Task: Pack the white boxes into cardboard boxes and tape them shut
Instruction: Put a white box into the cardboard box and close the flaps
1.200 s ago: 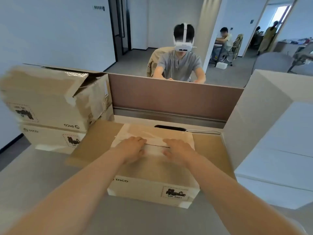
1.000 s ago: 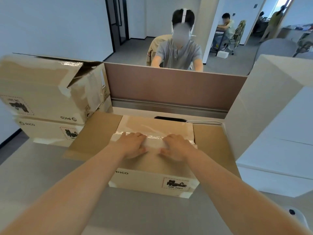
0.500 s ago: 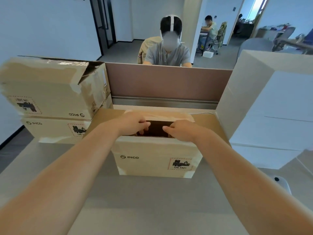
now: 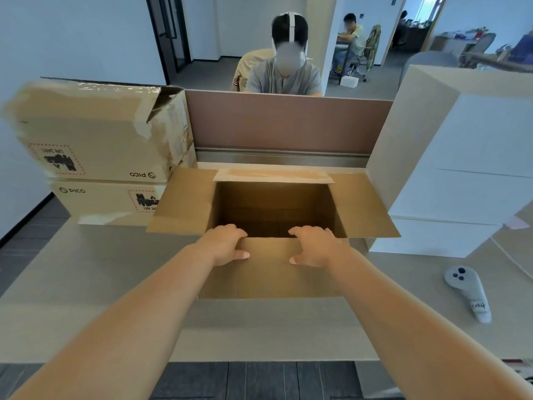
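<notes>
An open cardboard box stands on the desk in front of me, all its flaps spread outward and its inside dark and empty. The near flap hangs down toward me. My left hand grips the near rim on the left, fingers hooked inside and thumb on the flap. My right hand holds the same rim on the right in the same way. A stack of white boxes rises at the right, touching the box's right flap.
Two taped PICO cardboard boxes are stacked at the left, against the open box's left flap. A brown desk divider runs behind, with a person seated beyond it. A grey handheld controller lies on the desk at the right.
The box's two top flaps were closed under my hands; they have swung apart, the near one folded down toward me, and the empty interior shows. My view has tilted down.
</notes>
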